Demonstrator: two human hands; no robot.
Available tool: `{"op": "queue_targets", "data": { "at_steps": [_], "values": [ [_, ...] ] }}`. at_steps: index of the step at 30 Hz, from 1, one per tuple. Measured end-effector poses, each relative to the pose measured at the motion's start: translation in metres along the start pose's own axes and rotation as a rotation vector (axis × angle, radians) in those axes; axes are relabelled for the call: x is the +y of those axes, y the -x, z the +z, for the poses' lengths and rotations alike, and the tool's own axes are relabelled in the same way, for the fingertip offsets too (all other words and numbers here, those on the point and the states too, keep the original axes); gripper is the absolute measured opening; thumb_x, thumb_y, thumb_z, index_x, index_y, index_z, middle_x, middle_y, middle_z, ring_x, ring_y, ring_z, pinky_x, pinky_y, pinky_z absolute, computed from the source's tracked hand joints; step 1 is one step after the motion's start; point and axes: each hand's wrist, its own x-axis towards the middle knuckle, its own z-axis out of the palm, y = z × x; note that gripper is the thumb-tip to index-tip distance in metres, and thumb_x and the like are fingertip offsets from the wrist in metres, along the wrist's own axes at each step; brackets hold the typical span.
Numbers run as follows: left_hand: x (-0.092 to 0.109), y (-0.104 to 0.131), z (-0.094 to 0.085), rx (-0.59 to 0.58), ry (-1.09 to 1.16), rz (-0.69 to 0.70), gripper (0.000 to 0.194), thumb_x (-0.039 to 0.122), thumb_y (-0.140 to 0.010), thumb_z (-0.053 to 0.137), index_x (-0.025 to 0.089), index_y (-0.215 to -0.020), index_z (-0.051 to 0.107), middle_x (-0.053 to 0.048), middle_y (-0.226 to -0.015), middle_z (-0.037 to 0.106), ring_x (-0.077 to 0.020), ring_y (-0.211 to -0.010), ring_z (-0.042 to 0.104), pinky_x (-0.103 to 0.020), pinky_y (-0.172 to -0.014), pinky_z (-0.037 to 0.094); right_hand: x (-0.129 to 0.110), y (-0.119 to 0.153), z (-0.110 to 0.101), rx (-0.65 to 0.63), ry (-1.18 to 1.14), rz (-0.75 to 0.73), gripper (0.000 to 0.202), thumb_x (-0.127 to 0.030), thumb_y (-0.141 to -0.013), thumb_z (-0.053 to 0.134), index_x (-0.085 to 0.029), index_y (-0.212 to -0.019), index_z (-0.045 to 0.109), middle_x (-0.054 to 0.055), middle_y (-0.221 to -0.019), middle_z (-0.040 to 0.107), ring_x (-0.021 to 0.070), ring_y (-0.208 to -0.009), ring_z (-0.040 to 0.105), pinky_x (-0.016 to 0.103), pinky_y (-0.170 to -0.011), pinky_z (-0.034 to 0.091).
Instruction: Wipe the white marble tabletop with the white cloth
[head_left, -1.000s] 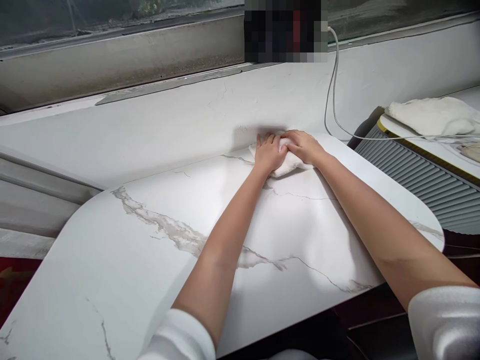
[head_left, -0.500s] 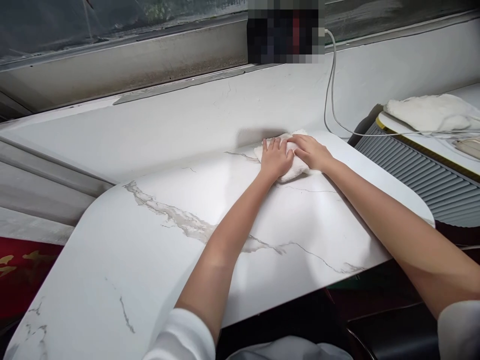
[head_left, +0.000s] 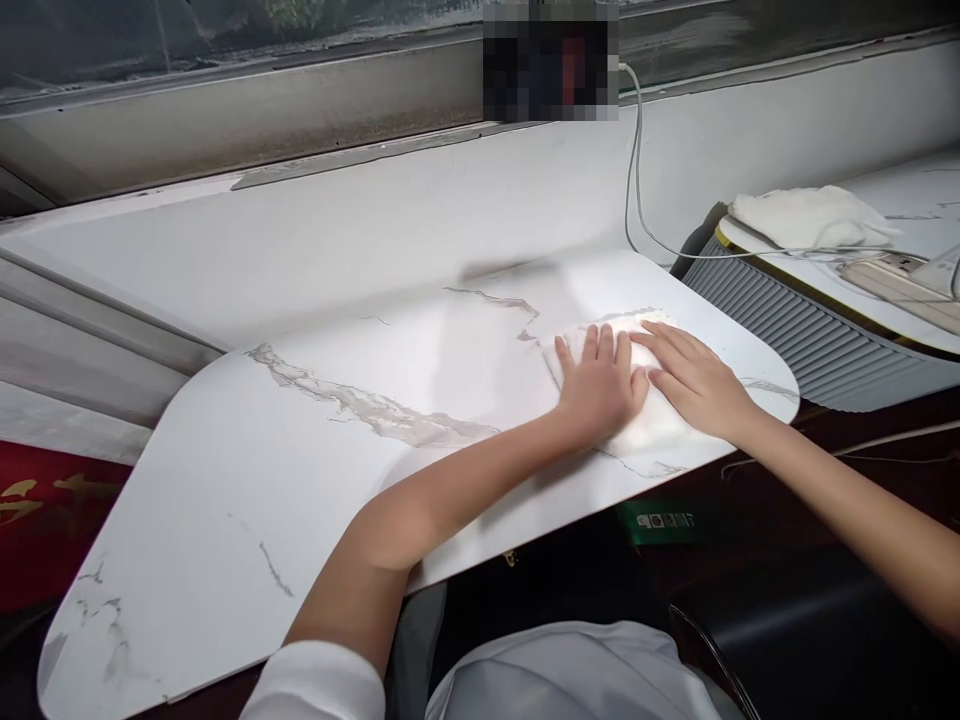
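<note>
A white cloth (head_left: 656, 420) lies spread on the white marble-patterned tabletop (head_left: 217, 450), towards its right end. Flat on the cloth's left part rests my left hand (head_left: 600, 390), fingers spread and pointing away from me. My right hand (head_left: 697, 385) presses on the cloth's right side, its fingers stretched out to the left. The thumb of my left hand is close to the fingers of my right. Both palms hide part of the cloth.
Behind the table runs a white wall ledge (head_left: 375, 230) below a window. A white cable (head_left: 637, 150) hangs down and crosses right. Another white cloth (head_left: 810, 215) lies on a neighbouring surface with a ribbed grey side (head_left: 795, 320). A red item (head_left: 60, 520) is at left.
Both hands have moved with the cloth from the table's back edge towards me and to the right. The cloth is now spread wider. The view has shifted slightly.
</note>
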Motion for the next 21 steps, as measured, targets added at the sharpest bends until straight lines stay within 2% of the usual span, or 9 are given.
{"op": "queue_targets", "data": {
  "at_steps": [5, 10, 14, 18, 21],
  "values": [
    [0.032, 0.028, 0.005, 0.053, -0.003, 0.072, 0.06, 0.037, -0.103, 0.022, 0.004, -0.151, 0.033, -0.021, -0.161, 0.031, -0.0356, -0.151, 0.023, -0.069, -0.117, 0.022, 0.004, 0.047, -0.014, -0.019, -0.014, 0.024, 0.053, -0.037, -0.097, 0.03, -0.039, -0.149, 0.038, 0.002, -0.156, 0.043, 0.0288, -0.146, 0.035, 0.059, -0.117, 0.034],
    [0.05, 0.032, 0.009, 0.038, 0.011, 0.125, 0.06, 0.04, -0.102, 0.025, 0.007, -0.151, 0.036, -0.02, -0.16, 0.033, -0.0347, -0.151, 0.025, -0.066, -0.118, 0.025, 0.01, 0.073, -0.021, -0.001, -0.012, 0.075, 0.051, -0.039, -0.098, 0.027, -0.048, -0.148, 0.034, -0.001, -0.155, 0.042, 0.0281, -0.146, 0.036, 0.057, -0.117, 0.035],
    [0.054, 0.024, 0.011, 0.057, 0.011, 0.133, 0.06, 0.04, -0.102, 0.024, 0.007, -0.149, 0.038, -0.019, -0.159, 0.036, -0.0331, -0.15, 0.026, -0.066, -0.118, 0.026, 0.016, 0.069, -0.024, -0.003, -0.011, 0.094, 0.049, -0.037, -0.096, 0.03, -0.046, -0.144, 0.038, 0.003, -0.152, 0.046, 0.0297, -0.145, 0.037, 0.058, -0.117, 0.034],
    [0.052, 0.008, 0.013, 0.072, 0.023, 0.137, 0.058, 0.04, -0.102, 0.025, 0.008, -0.147, 0.04, -0.018, -0.157, 0.039, -0.0326, -0.149, 0.029, -0.066, -0.118, 0.026, 0.026, 0.054, -0.026, -0.042, -0.002, 0.138, 0.047, -0.036, -0.094, 0.032, -0.038, -0.139, 0.045, 0.005, -0.154, 0.044, 0.0286, -0.147, 0.034, 0.055, -0.119, 0.032],
    [0.047, -0.008, 0.014, 0.077, 0.045, 0.148, 0.055, 0.04, -0.102, 0.026, 0.011, -0.145, 0.043, -0.017, -0.156, 0.041, -0.0311, -0.148, 0.031, -0.064, -0.119, 0.024, 0.035, 0.04, -0.026, -0.086, 0.021, 0.19, 0.049, -0.04, -0.093, 0.031, -0.033, -0.139, 0.047, 0.006, -0.157, 0.041, 0.0306, -0.148, 0.032, 0.058, -0.119, 0.029]
  ]
}}
